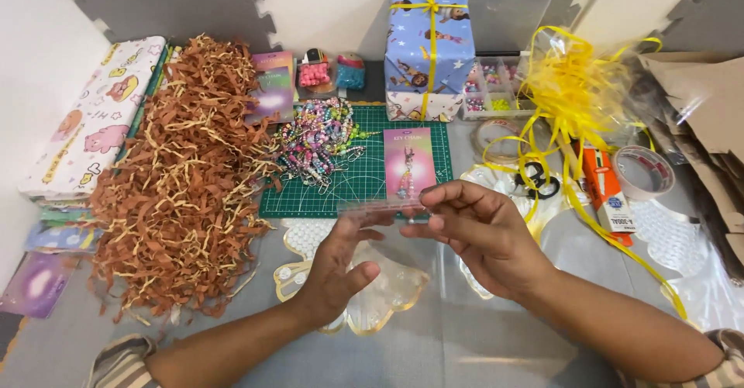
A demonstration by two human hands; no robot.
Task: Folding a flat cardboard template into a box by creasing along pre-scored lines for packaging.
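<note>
The clear plastic sleeve (380, 211) lies crosswise between both hands, long axis left to right, just above the near edge of the green cutting mat (353, 186). The left hand (341, 260) has its grip closed on the sleeve's left end, the right hand (480, 229) on its right. A pink keychain card (409, 163) lies just behind; brown paper shred (182, 179) heaps toward the desk's left edge

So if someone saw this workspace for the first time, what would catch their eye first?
Probably the big heap of brown shredded paper at the left, then the tangle of yellow ribbon at the upper right. In the middle, the left hand and right hand hold a clear plastic sleeve just above the near edge of the green cutting mat, where a pink card and a pile of beaded key chains lie, with a blue wrapped gift box behind.
</note>
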